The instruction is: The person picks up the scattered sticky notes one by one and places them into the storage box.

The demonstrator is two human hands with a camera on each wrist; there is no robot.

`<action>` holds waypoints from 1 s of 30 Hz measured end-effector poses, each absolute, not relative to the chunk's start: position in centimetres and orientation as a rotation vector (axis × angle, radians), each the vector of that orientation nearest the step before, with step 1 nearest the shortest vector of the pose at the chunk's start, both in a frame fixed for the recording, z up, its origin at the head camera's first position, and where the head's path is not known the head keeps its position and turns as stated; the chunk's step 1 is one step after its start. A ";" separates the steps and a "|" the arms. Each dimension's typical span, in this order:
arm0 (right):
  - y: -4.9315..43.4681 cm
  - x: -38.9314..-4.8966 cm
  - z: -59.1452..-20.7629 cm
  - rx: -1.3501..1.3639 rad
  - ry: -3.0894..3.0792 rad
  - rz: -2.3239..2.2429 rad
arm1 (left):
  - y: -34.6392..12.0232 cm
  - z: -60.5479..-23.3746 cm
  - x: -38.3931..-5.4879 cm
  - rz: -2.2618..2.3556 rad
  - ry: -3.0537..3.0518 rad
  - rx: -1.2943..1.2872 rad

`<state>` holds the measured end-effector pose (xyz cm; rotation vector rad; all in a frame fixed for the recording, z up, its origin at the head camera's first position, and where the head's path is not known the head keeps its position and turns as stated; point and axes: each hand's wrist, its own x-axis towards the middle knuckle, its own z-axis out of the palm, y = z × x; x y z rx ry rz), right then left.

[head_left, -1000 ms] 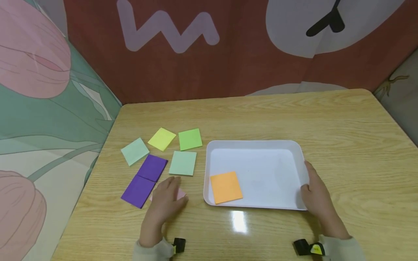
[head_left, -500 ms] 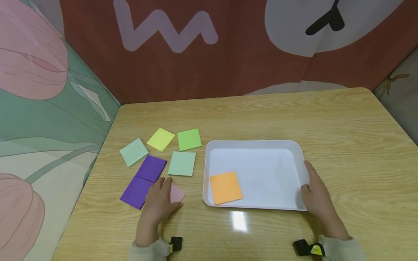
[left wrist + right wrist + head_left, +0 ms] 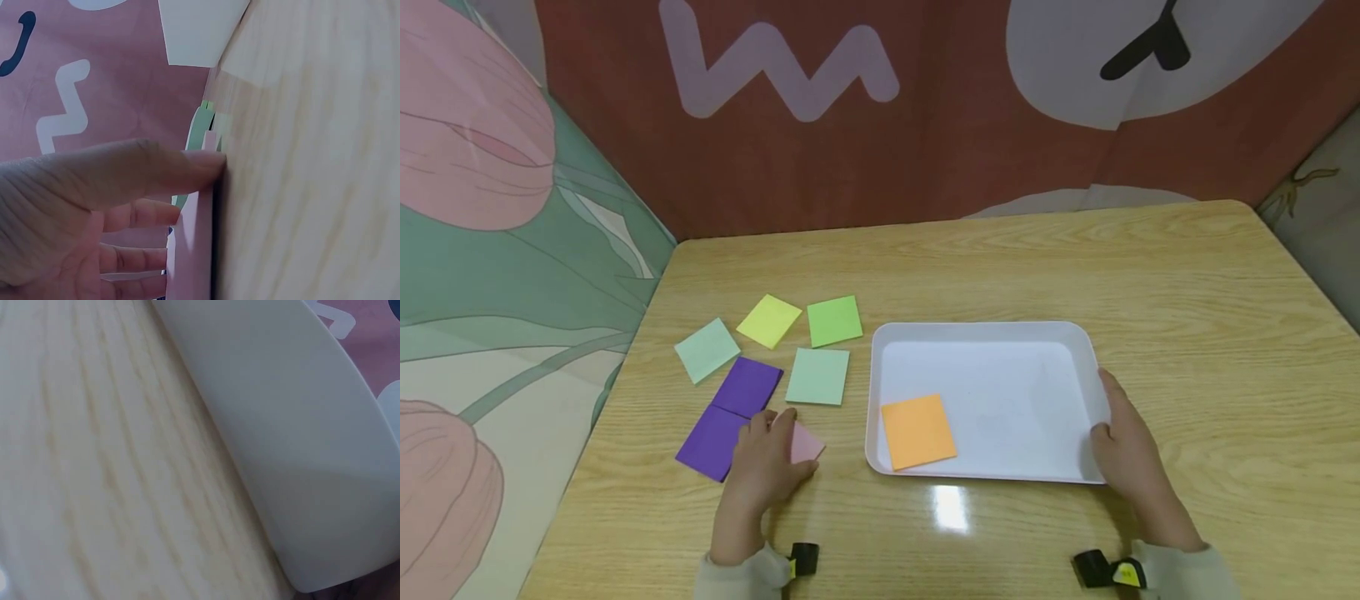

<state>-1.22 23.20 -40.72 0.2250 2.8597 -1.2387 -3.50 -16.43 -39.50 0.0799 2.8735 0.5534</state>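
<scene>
My left hand (image 3: 765, 461) is over a pink sticky-note pad (image 3: 805, 442), which it partly covers. In the left wrist view, the thumb (image 3: 197, 165) lies at the near edge of the pink pad (image 3: 192, 256) and the other fingertips reach its far side. At the right end of a white tray (image 3: 992, 400), my right hand (image 3: 1123, 446) grips the rim with the thumb over it. An orange sticky-note pad (image 3: 919, 432) lies in the tray's near left corner. The right wrist view shows the tray's outer wall (image 3: 281, 425); the right hand's fingers are mostly hidden there.
Left of the tray lie two purple pads (image 3: 748, 387) edge to edge, two mint pads (image 3: 817, 377), a yellow pad (image 3: 769, 321) and a green pad (image 3: 835, 321). A printed curtain (image 3: 925, 158) hangs behind the wooden table (image 3: 1195, 317).
My left hand has shifted slightly left over the pink pad, baring more of its right part, and has since nearly stopped. The right hand and tray stay in place.
</scene>
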 end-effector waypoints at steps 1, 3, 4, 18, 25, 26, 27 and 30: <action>23.2 -1.2 -40.7 0.223 2.860 -1.241 | -16.4 -39.5 -3.5 0.556 2.874 0.083; 23.2 -1.2 -40.8 0.216 2.862 -1.246 | -16.4 -39.5 -3.5 0.567 2.869 0.078; 23.2 -1.2 -40.7 0.213 2.864 -1.249 | -16.4 -39.5 -3.5 0.571 2.866 0.077; 23.2 -1.1 -40.7 0.208 2.854 -1.266 | -16.3 -39.5 -3.4 0.621 2.916 0.099; 23.2 -1.3 -40.7 0.229 2.840 -1.257 | -16.2 -39.3 -3.5 0.682 2.917 0.050; 23.2 -1.3 -40.8 0.227 2.843 -1.259 | -16.2 -39.3 -3.5 0.694 2.917 0.042; 23.2 -1.3 -40.8 0.227 2.845 -1.258 | -16.1 -39.3 -3.5 0.707 2.915 0.033; 23.3 -1.3 -40.8 0.220 2.852 -1.260 | -16.0 -39.1 -3.6 0.749 2.905 0.021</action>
